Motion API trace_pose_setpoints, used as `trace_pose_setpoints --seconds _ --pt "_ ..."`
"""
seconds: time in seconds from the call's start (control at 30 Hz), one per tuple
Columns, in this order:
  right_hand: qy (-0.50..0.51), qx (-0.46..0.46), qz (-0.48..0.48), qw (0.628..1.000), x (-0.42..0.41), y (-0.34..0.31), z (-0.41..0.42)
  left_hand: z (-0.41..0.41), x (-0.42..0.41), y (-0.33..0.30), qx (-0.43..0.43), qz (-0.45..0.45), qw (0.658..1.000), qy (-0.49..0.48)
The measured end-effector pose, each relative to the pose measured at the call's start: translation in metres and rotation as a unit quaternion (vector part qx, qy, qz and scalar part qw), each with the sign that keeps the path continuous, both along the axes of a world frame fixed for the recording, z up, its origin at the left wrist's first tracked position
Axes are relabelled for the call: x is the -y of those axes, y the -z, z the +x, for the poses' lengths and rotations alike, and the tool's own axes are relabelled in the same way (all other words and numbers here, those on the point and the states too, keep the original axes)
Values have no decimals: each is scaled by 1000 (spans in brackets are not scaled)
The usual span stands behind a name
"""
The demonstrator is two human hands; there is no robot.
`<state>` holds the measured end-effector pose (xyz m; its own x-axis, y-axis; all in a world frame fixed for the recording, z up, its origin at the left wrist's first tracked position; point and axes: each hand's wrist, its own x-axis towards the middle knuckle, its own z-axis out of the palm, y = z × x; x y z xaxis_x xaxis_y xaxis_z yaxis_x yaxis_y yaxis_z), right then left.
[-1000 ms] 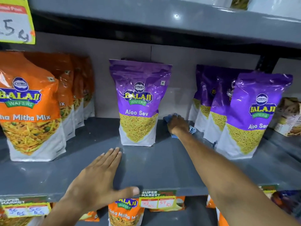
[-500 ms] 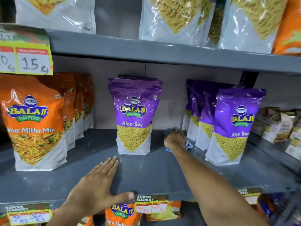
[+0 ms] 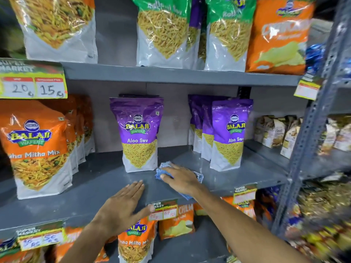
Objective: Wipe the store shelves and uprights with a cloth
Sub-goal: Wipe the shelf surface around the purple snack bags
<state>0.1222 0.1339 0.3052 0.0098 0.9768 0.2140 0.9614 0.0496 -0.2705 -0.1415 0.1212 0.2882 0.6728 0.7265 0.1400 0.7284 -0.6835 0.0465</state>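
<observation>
Middle row: lone Aloo Sev pouch (image 3: 139,133) upright at centre, second one tucked behind. To its right, apart, file of purple pouches (image 3: 230,133), front one facing out. Far left, orange Mitha Mix pouches (image 3: 36,147) lined front to back. Yellow price tag (image 3: 33,86) above them, reading 20 and 15. Top row: green-topped sev pouches (image 3: 163,31), orange chips bag (image 3: 277,37) at right. Far right, brown packets (image 3: 275,130). Down low, lower Mitha Mix pouch (image 3: 135,242), price label (image 3: 163,210) just above it.

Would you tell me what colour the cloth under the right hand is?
The crumpled cloth is blue, best seen in the head view.
</observation>
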Motion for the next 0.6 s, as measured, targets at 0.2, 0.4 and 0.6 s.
trace_pose_setpoints --seconds 0.2,0.4,0.6 --pt "-68 -33 22 997 77 1 12 66 22 5 33 -30 999 21" --pt "-40 -33 62 997 116 6 70 120 40 1 9 -16 999 51" --pt "5 -27 59 998 138 8 146 202 45 0 7 6 1000 21"
